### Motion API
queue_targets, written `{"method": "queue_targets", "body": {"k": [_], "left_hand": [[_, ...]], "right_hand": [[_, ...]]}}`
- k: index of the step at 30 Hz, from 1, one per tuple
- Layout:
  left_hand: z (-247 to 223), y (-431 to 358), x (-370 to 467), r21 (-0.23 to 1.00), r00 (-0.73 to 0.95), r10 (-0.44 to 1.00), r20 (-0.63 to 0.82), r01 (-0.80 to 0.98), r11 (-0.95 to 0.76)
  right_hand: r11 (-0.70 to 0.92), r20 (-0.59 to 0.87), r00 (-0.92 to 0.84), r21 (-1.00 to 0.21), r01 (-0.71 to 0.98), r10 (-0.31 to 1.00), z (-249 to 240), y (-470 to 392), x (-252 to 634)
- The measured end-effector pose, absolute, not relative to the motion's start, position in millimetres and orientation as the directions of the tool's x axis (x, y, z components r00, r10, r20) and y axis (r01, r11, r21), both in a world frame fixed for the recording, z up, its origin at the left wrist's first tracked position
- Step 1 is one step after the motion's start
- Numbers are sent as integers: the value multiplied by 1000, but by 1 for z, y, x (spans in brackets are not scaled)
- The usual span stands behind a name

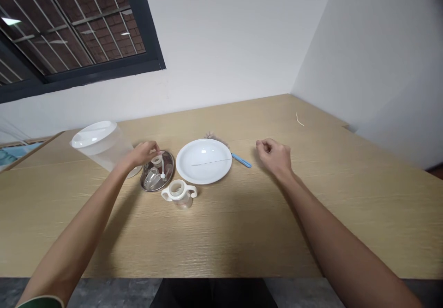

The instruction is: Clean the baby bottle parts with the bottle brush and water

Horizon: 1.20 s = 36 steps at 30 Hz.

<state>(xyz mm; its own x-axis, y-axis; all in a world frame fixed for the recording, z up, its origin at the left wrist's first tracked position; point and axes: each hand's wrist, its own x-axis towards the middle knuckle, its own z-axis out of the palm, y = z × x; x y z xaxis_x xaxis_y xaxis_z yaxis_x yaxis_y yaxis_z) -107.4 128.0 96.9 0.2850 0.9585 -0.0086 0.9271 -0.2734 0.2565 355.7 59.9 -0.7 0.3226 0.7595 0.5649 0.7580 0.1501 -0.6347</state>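
My left hand (146, 153) reaches over the rim of a kidney-shaped metal tray (169, 160), fingers pinched at the upper end of a white straw (163, 166) with a rounded weight at its lower end. In the tray also lie a small clear cup (152, 179) and a whitish ring-like part (157, 160). Just in front of the tray stands a clear cup with a white two-handled collar (178, 190). My right hand (274, 155) rests on the table to the right, fingers curled closed, with nothing visible in it.
A white oval plate (204, 174) bears a long thin line or rod. Beside it lie a blue-handled brush (241, 160) and, behind, greyish bristles (216, 137). A translucent pitcher with a white lid (95, 135) stands left. A bent pale straw (299, 120) lies at the back right.
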Motion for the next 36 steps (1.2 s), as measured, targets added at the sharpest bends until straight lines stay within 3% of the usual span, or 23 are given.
{"method": "queue_targets", "body": {"k": [8,16,27,36], "left_hand": [[144,84,-116,408,308,949,-65,876,-257],[183,49,-103,609,303,936,177,714,-346],[209,-3,-66,591,426,860,281,630,-504],[201,-8,-55,517,531,821,210,652,-554]], "right_hand": [[141,543,315,-640,756,778,-4,63,353],[132,539,316,-637,760,781,-6,64,354],[135,544,314,-634,762,778,-5,64,354],[133,539,324,-644,753,778,-3,62,352]]}}
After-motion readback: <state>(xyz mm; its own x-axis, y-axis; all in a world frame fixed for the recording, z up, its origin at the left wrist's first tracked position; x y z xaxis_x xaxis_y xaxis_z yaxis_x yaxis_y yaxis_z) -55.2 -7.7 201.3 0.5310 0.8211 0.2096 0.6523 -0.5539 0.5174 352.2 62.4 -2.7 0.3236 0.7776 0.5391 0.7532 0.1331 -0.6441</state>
